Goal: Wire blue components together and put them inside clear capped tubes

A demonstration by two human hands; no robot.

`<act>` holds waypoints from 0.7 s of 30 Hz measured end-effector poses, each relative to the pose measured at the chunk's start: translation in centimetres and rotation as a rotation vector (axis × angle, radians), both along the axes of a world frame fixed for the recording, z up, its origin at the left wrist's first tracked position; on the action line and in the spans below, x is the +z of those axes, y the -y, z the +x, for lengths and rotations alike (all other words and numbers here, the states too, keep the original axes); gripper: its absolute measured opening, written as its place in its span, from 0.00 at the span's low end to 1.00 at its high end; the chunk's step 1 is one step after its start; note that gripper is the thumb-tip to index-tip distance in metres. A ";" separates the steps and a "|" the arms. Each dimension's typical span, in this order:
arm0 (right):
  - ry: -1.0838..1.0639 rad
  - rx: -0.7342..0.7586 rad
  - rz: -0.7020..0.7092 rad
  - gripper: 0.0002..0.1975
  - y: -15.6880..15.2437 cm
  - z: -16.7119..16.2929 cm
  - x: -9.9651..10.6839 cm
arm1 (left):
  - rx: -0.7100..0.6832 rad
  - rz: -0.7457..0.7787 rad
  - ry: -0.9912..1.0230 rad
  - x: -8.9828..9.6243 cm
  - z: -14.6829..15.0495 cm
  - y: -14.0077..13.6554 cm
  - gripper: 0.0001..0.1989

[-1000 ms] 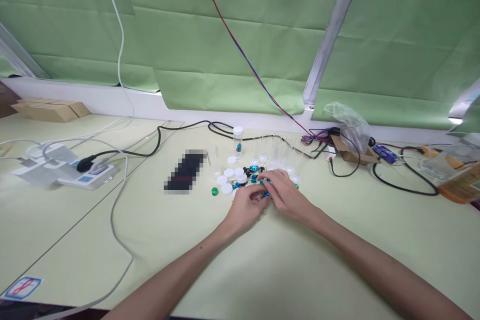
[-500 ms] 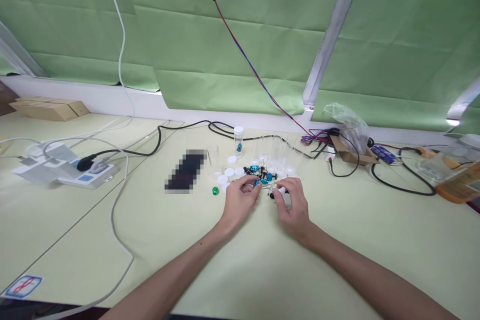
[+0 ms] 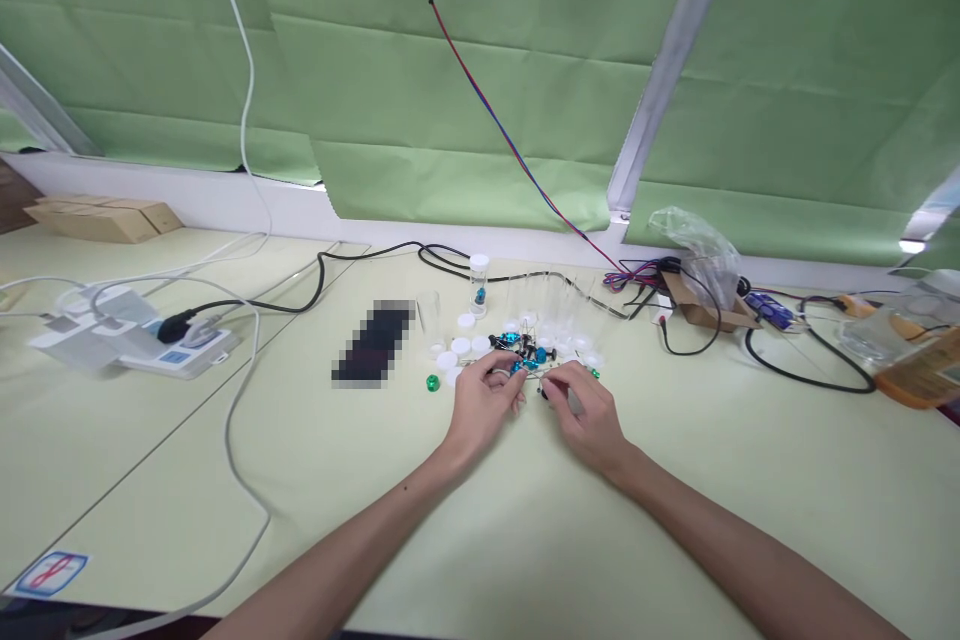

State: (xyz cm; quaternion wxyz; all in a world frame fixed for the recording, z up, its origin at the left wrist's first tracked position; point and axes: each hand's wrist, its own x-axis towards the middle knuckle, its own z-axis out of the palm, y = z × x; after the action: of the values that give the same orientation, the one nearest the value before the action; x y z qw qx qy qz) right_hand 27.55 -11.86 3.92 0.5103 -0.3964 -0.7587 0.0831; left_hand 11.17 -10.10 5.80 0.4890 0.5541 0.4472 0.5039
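Note:
My left hand (image 3: 481,405) is closed in a pinch at the near edge of a pile of small blue and black parts (image 3: 540,356). From its fingertips a thin metal rod (image 3: 534,376) points toward the other hand. My right hand (image 3: 589,412) has thumb and forefinger pressed together near the rod's far end; whatever lies between them is too small to make out. A black round piece shows beneath those fingers. White round caps (image 3: 460,346) lie left of the pile, and a green part (image 3: 433,383) sits apart from them.
Clear tubes (image 3: 429,312) stand behind the pile, beside a capped tube (image 3: 478,286) holding a blue part. Left are a pixelated dark rectangle (image 3: 373,344) and a power strip (image 3: 180,356) with cables. An open cardboard box (image 3: 697,312) and an orange-labelled bottle (image 3: 919,370) stand right.
My right hand's thumb and forefinger have come together, and the hand has rolled slightly inward toward the left. My left hand stays nearly where it was. The view has shifted slightly.

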 end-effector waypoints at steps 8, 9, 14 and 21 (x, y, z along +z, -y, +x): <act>-0.006 0.039 0.011 0.07 -0.2 0.3 -0.1 | -0.012 0.003 0.009 -0.4 0.0 -0.2 0.14; -0.009 0.042 0.014 0.07 -0.2 0.2 -0.1 | -0.016 0.007 0.012 -0.4 0.0 -0.2 0.14; -0.032 0.032 0.055 0.06 -0.1 0.1 0.0 | -0.086 0.029 0.027 -0.2 -0.2 -0.2 0.14; -0.062 -0.015 0.085 0.06 0.0 0.1 -0.1 | -0.108 -0.030 0.139 0.2 0.0 -0.4 0.16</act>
State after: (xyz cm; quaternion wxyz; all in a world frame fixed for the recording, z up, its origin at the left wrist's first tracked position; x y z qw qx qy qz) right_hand 27.63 -11.85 3.85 0.5505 -0.3775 -0.7423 0.0592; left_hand 11.16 -9.69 5.99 0.5536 0.5336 0.3893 0.5071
